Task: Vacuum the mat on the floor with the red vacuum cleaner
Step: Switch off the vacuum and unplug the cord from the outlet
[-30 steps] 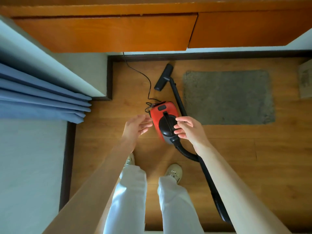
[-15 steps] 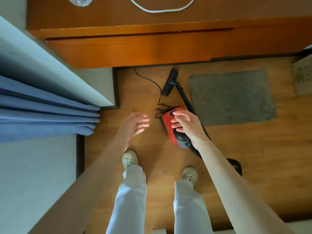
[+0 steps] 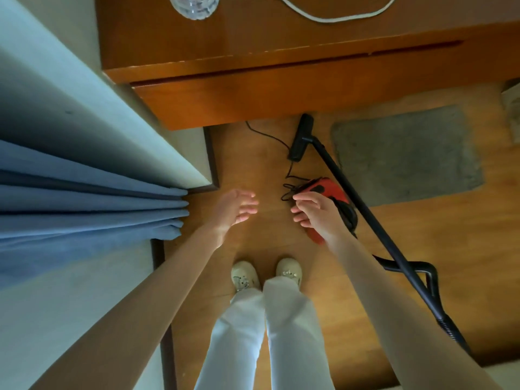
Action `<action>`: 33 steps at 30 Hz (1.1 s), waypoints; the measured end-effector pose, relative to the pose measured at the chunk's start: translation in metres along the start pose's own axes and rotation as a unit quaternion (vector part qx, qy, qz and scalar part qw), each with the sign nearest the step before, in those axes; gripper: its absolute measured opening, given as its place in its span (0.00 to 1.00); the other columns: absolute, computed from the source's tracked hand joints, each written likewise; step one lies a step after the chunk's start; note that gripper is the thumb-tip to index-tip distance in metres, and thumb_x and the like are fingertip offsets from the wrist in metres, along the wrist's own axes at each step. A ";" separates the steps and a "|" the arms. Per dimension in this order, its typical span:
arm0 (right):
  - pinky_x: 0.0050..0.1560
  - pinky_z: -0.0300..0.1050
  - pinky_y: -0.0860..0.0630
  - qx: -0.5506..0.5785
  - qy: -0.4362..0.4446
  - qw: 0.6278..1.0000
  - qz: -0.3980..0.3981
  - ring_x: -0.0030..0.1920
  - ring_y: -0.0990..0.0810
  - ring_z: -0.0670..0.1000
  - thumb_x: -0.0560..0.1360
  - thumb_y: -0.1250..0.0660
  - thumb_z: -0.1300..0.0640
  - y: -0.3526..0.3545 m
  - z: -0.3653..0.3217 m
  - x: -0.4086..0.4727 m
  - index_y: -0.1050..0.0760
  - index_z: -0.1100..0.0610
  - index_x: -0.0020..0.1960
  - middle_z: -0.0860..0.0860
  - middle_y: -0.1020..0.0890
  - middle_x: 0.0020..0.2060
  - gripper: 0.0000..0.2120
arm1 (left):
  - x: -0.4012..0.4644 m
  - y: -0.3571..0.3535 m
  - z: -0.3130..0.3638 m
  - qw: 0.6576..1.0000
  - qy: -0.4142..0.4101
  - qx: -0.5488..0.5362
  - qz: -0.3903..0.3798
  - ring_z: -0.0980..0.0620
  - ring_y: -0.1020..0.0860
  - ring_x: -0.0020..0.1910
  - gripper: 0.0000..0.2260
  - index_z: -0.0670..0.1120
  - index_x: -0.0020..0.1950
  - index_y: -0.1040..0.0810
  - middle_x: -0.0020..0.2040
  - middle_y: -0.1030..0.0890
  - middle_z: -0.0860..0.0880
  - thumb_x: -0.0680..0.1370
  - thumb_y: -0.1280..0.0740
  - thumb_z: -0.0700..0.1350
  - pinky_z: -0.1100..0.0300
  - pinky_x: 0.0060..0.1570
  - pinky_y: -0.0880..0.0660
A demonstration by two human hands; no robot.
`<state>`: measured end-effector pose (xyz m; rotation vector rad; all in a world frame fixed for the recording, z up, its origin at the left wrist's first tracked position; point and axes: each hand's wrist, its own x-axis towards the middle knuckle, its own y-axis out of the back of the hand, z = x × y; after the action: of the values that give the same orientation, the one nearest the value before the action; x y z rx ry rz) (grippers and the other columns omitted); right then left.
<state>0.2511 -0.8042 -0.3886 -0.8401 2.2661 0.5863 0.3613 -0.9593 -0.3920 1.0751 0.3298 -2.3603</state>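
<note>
The red vacuum cleaner point(image 3: 327, 188) sits on the wooden floor just ahead of my feet, partly hidden under my right hand point(image 3: 313, 213). That hand hovers over its left side with fingers loosely curled and nothing seen inside them. My left hand point(image 3: 235, 211) is spread open over bare floor to the left, apart from the cleaner. The black wand point(image 3: 351, 198) runs from the nozzle point(image 3: 301, 137) back to the right, past the cleaner. The grey mat point(image 3: 408, 153) lies flat to the right of the nozzle, with nothing on it.
A wooden desk point(image 3: 281, 99) overhangs the floor ahead, with a clear bottle point(image 3: 194, 7) and a white cable point(image 3: 337, 16) on it. The black power cord point(image 3: 267, 135) trails under the desk. Blue curtains point(image 3: 84, 206) and a wall hem in the left. The hose point(image 3: 422, 274) loops at the right.
The view has risen and tilted, so more of the desk top shows. My right hand slid from the cleaner's handle to its left side. My left hand spread wider.
</note>
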 end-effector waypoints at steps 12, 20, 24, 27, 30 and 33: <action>0.46 0.40 0.23 0.068 0.021 0.997 -0.007 0.42 0.19 0.48 0.80 0.40 0.60 -0.036 0.000 0.074 0.27 0.56 0.61 0.51 0.19 0.45 0.10 | 0.064 0.006 -0.013 0.992 0.000 -0.125 0.034 0.51 0.20 0.48 0.09 0.44 0.58 0.26 0.49 0.19 0.48 0.80 0.40 0.43 0.61 0.46 0.26; 0.51 0.44 0.23 0.132 0.071 0.988 -0.030 0.45 0.19 0.51 0.79 0.39 0.61 -0.053 0.044 0.185 0.28 0.57 0.61 0.54 0.20 0.49 0.11 | 0.181 -0.003 -0.042 0.980 -0.080 -0.176 0.036 0.52 0.21 0.48 0.09 0.45 0.57 0.26 0.48 0.19 0.50 0.81 0.41 0.45 0.60 0.48 0.27; 0.48 0.40 0.22 0.130 0.103 0.985 -0.049 0.44 0.18 0.50 0.79 0.39 0.62 -0.062 0.061 0.251 0.28 0.59 0.61 0.54 0.20 0.49 0.11 | 0.247 -0.003 -0.052 0.981 -0.149 -0.120 0.041 0.54 0.21 0.46 0.09 0.44 0.57 0.26 0.47 0.19 0.50 0.81 0.42 0.43 0.62 0.49 0.26; 0.47 0.39 0.21 0.114 0.141 0.982 -0.059 0.45 0.17 0.51 0.78 0.37 0.62 -0.067 0.066 0.300 0.28 0.59 0.61 0.55 0.19 0.49 0.12 | 0.295 0.000 -0.054 0.975 -0.188 -0.107 0.054 0.55 0.20 0.44 0.08 0.45 0.56 0.25 0.45 0.19 0.50 0.80 0.40 0.43 0.64 0.45 0.26; 0.49 0.41 0.20 0.086 0.172 0.980 -0.058 0.46 0.16 0.51 0.78 0.36 0.60 -0.072 0.071 0.350 0.28 0.57 0.62 0.55 0.19 0.52 0.13 | 0.344 0.003 -0.055 0.968 -0.226 -0.090 0.069 0.57 0.20 0.42 0.07 0.45 0.55 0.24 0.43 0.18 0.51 0.79 0.40 0.41 0.66 0.43 0.26; 0.49 0.41 0.21 0.079 0.194 0.977 -0.047 0.46 0.17 0.50 0.78 0.36 0.60 -0.076 0.067 0.394 0.27 0.55 0.61 0.53 0.18 0.50 0.12 | 0.386 0.007 -0.047 0.961 -0.258 -0.075 0.070 0.57 0.21 0.41 0.06 0.47 0.48 0.23 0.41 0.19 0.51 0.78 0.37 0.38 0.66 0.41 0.26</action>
<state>0.0999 -0.9780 -0.7236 -1.0452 2.5616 0.2047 0.1822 -1.0833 -0.7147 0.3724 0.2239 -2.3382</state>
